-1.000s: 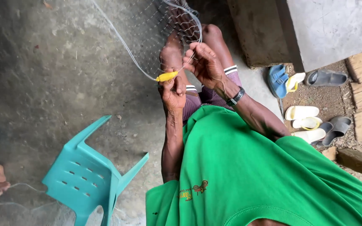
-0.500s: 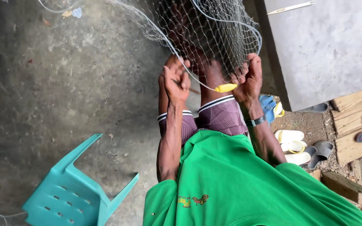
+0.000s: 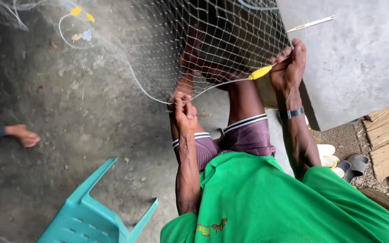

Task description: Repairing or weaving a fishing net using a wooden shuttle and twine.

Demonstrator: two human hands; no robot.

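Seen from above: person in a green shirt (image 3: 266,202) sits w/ knees up, and a fishing net (image 3: 194,40) hangs in front of them, draped over the legs. Both hands are raised to work on the net's lower edge.

Right hand (image 3: 288,67) is up high by the grey slab (image 3: 361,54), fingers closed on the edge cord (image 3: 221,84) just beside a yellow float (image 3: 260,72) (the float pokes out on the thumb side). Left hand (image 3: 184,110) sits lower and nearer the body, fingers curled shut around the same cord where it meets the mesh. Hands are well apart, so the cord runs taut btwn them in a straight slant; probably that tension keeps the meshes spread and easy to see. A thin reddish stick (image 3: 202,115) shows just beside the left fist, poss. a netting needle, but it's too small to be sure.

A black wristband (image 3: 292,113) sits on the right wrist. Further up-left the cord loops across the concrete floor (image 3: 68,112) w/ 2 more yellow floats (image 3: 82,13) on it.

Around: a teal plastic chair (image 3: 100,216) lies tipped at lower left, another person's bare foot (image 3: 23,134) rests on the floor at the left edge, and sandals (image 3: 343,164) lie beside wooden planks (image 3: 388,139) at right.
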